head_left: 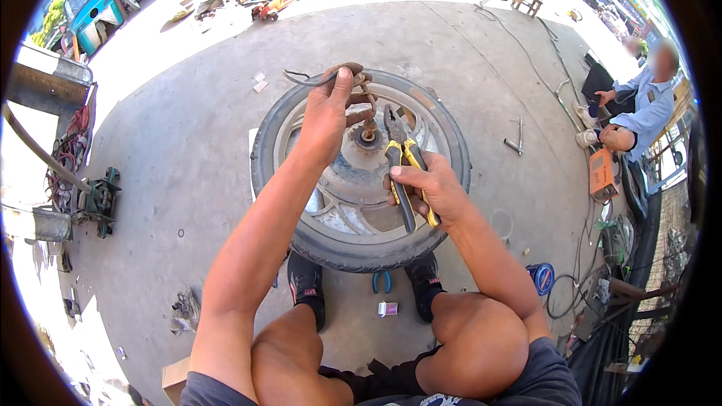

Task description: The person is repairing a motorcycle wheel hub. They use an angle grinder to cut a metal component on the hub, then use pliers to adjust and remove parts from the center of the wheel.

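A wheel with a black tyre [331,254] and grey cast spokes lies flat in front of my knees. Its axle [369,134] points up from the hub. My left hand [325,116] is closed around a dark cable [299,80] above the hub; the cable's loose end sticks out leftward and the fingers hide part of it. In my right hand [440,192] is a pair of pliers [414,156] with yellow and black handles. Their jaws point up beside the axle, touching neither the cable nor my left hand as far as I can see.
Between my shoes lie small blue-handled pliers [382,281] and a little box [388,308]. A metal wrench [519,139] and a blue roll [541,278] are on the right. Beyond, a person [653,105] sits near an orange box [602,174] and trailing cables.
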Action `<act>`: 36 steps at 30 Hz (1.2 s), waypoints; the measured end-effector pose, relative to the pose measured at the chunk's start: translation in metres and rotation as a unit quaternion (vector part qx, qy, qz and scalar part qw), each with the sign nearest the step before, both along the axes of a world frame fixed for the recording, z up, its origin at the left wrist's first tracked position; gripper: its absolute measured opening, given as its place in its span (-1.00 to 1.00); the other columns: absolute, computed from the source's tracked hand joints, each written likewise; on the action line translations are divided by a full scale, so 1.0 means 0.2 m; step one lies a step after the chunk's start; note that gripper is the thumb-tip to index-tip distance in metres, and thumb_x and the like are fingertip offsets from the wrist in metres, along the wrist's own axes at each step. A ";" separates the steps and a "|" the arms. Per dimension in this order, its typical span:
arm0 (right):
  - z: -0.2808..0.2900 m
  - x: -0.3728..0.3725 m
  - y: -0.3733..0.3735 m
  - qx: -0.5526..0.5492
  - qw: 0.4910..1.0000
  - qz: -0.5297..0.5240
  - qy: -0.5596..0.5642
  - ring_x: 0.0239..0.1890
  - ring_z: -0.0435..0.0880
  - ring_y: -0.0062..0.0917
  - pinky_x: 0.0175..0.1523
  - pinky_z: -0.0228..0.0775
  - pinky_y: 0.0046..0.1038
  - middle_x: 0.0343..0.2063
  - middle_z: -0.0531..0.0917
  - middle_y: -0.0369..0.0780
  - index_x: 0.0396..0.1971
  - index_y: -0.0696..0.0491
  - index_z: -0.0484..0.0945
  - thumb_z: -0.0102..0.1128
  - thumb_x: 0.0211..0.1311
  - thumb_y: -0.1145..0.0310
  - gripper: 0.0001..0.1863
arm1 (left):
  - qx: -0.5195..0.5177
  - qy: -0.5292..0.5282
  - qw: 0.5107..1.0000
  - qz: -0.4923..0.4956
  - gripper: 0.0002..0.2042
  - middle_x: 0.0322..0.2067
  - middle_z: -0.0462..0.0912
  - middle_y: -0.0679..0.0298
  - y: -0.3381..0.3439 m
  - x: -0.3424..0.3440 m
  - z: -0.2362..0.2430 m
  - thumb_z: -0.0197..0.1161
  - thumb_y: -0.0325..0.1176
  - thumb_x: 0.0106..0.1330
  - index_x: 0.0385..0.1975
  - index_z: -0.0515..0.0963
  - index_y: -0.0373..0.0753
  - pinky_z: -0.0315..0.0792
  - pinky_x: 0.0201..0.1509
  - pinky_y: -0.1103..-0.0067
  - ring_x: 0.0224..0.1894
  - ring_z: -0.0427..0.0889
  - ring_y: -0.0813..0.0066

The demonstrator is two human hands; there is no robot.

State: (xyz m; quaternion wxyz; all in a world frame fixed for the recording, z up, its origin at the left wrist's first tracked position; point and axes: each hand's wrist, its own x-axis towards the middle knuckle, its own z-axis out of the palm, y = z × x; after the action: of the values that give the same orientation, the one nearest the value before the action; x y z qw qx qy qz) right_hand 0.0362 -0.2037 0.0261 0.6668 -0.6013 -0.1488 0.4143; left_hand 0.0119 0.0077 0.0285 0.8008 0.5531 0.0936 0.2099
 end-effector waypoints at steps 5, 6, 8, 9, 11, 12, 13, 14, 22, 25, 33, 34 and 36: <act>-0.03 0.02 -0.02 -0.009 1.000 0.004 0.010 -0.50 0.75 -0.54 -0.74 0.22 -0.73 -0.37 0.69 -0.10 -0.08 0.25 0.43 0.35 0.20 0.33 -0.59 | 0.002 -0.005 1.000 0.005 -0.60 0.00 0.60 0.16 -0.01 0.01 -0.01 -0.05 -0.04 0.61 0.12 0.45 -0.25 0.59 0.08 0.37 -0.02 0.64 0.33; -0.03 0.01 -0.02 -0.011 1.000 0.016 0.010 -0.49 0.75 -0.54 -0.74 0.21 -0.73 -0.37 0.69 -0.10 -0.08 0.25 0.43 0.35 0.20 0.33 -0.59 | 0.001 -0.008 1.000 0.009 -0.61 -0.01 0.60 0.16 0.00 0.01 -0.02 -0.05 -0.05 0.61 0.11 0.46 -0.25 0.59 0.09 0.38 -0.02 0.64 0.33; -0.03 0.01 -0.02 -0.014 0.999 0.036 0.008 -0.49 0.75 -0.53 -0.75 0.21 -0.72 -0.36 0.70 -0.10 -0.09 0.24 0.44 0.35 0.20 0.33 -0.60 | 0.003 -0.016 1.000 0.015 -0.62 -0.03 0.62 0.15 0.01 0.02 -0.03 -0.04 -0.06 0.60 0.10 0.47 -0.25 0.59 0.11 0.39 -0.02 0.65 0.32; -0.03 0.01 -0.02 -0.016 0.999 0.033 0.011 -0.50 0.74 -0.54 -0.74 0.20 -0.72 -0.36 0.70 -0.10 -0.11 0.24 0.45 0.35 0.20 0.34 -0.62 | -0.003 -0.020 1.000 0.012 -0.60 -0.03 0.62 0.16 0.01 0.02 -0.03 -0.01 -0.03 0.59 0.11 0.47 -0.26 0.57 0.12 0.40 -0.02 0.65 0.34; -0.02 -0.01 -0.01 -0.021 0.999 0.029 0.015 -0.53 0.73 -0.56 -0.74 0.19 -0.71 -0.37 0.70 -0.10 -0.13 0.24 0.47 0.35 0.19 0.35 -0.64 | -0.016 -0.026 0.999 0.008 -0.56 -0.05 0.62 0.18 0.01 0.02 -0.04 0.04 0.01 0.56 0.12 0.46 -0.27 0.55 0.14 0.41 -0.02 0.64 0.37; -0.01 -0.03 -0.01 -0.019 0.999 0.033 -0.004 -0.55 0.71 -0.57 -0.73 0.20 -0.71 -0.38 0.70 -0.11 -0.14 0.24 0.47 0.35 0.19 0.35 -0.65 | -0.017 -0.026 0.999 0.008 -0.56 -0.05 0.62 0.17 0.01 0.02 -0.04 0.04 0.00 0.56 0.12 0.46 -0.28 0.55 0.14 0.41 -0.02 0.65 0.36; 0.01 -0.05 -0.02 -0.018 0.999 0.036 -0.023 -0.58 0.69 -0.59 -0.72 0.20 -0.71 -0.39 0.70 -0.11 -0.16 0.24 0.47 0.35 0.18 0.35 -0.65 | -0.018 -0.026 0.999 0.008 -0.56 -0.05 0.62 0.17 0.01 0.02 -0.04 0.04 0.00 0.56 0.13 0.46 -0.28 0.55 0.15 0.41 -0.02 0.65 0.35; 0.02 -0.07 -0.02 -0.017 0.998 0.039 -0.043 -0.60 0.66 -0.61 -0.71 0.20 -0.70 -0.40 0.70 -0.11 -0.17 0.24 0.48 0.35 0.18 0.36 -0.66 | -0.019 -0.027 0.999 0.007 -0.56 -0.05 0.62 0.17 0.01 0.03 -0.04 0.04 -0.01 0.56 0.13 0.46 -0.29 0.55 0.15 0.41 -0.02 0.65 0.35; 0.03 -0.10 0.10 -0.037 0.995 0.084 -0.047 -0.61 0.61 -0.67 -0.70 0.07 -0.62 -0.50 0.71 -0.16 -0.27 0.17 0.54 0.37 0.17 0.35 -0.75 | -0.010 -0.030 0.999 0.011 -0.59 -0.01 0.63 0.11 0.02 0.03 -0.06 -0.01 -0.03 0.59 0.11 0.45 -0.28 0.55 0.18 0.36 0.02 0.66 0.27; 0.00 -0.11 0.12 -0.065 0.996 0.058 -0.023 -0.62 0.60 -0.64 -0.69 0.13 -0.58 -0.50 0.71 -0.16 -0.27 0.18 0.54 0.36 0.18 0.38 -0.76 | -0.006 -0.024 1.000 0.010 -0.58 0.00 0.62 0.11 0.00 0.03 -0.04 -0.02 -0.03 0.59 0.12 0.45 -0.30 0.54 0.19 0.35 0.03 0.65 0.25; -0.01 -0.10 0.13 -0.044 0.997 0.063 -0.028 -0.46 0.76 -0.52 -0.69 0.23 -0.66 -0.37 0.71 -0.14 -0.12 0.23 0.46 0.35 0.21 0.38 -0.65 | 0.003 -0.015 1.000 0.012 -0.57 0.01 0.60 0.10 0.00 0.02 -0.02 -0.06 -0.05 0.61 0.14 0.42 -0.32 0.52 0.22 0.36 0.05 0.64 0.24; -0.01 -0.08 0.13 -0.055 0.997 0.050 -0.005 -0.45 0.77 -0.52 -0.69 0.23 -0.66 -0.36 0.71 -0.13 -0.12 0.23 0.46 0.35 0.22 0.37 -0.65 | 0.005 -0.020 1.000 0.008 -0.57 0.01 0.60 0.10 0.00 0.02 -0.02 -0.06 -0.05 0.61 0.14 0.42 -0.32 0.52 0.22 0.36 0.05 0.64 0.24; 0.01 -0.14 0.13 -0.040 0.998 0.041 -0.031 -0.61 0.62 -0.68 -0.67 0.17 -0.61 -0.53 0.71 -0.23 -0.23 0.17 0.54 0.33 0.21 0.37 -0.77 | 0.008 -0.022 1.000 0.009 -0.56 0.01 0.60 0.09 0.00 0.01 -0.04 -0.05 -0.04 0.60 0.13 0.42 -0.32 0.52 0.21 0.36 0.05 0.64 0.24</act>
State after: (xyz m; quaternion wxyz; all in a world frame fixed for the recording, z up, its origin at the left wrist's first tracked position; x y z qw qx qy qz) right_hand 0.0081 -0.1773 0.0285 0.6200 -0.6333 -0.1777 0.4278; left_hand 0.0147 0.0084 0.0214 0.7964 0.5535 0.0799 0.2301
